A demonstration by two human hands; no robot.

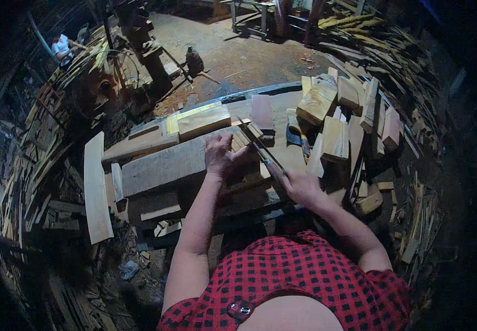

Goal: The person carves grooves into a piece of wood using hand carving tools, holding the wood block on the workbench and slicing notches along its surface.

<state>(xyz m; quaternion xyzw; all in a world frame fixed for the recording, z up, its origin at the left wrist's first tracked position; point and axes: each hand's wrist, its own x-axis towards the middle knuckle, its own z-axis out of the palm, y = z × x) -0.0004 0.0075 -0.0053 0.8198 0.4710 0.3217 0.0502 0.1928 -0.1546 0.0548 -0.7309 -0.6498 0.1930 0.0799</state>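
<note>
Grey wood (164, 165) should lie still within the bench's (283, 102) edges, and the tool (267, 156) the right hand (303, 189) grips should miss the left hand (223, 157), its hold unclear.

Dim interior, unevenly lit. Light appears to fall from above, whitening the upper faces of the wooden blocks (318, 99) and the long pale plank (96, 187) at left; the near edge of the worktop (285, 105) lies in deep shadow. A second, warmer patch brightens the earthen floor (238, 60) beyond. Small blue glints mark both side margins. Fisheye distortion bows the worktop's far edge and curves the stacked offcuts (381, 47) around the rim, where the corners sink to black. Fine grain clouds the dark areas; the right hand (304, 190) and its slim tool (272, 161) appear slightly soft.
</note>
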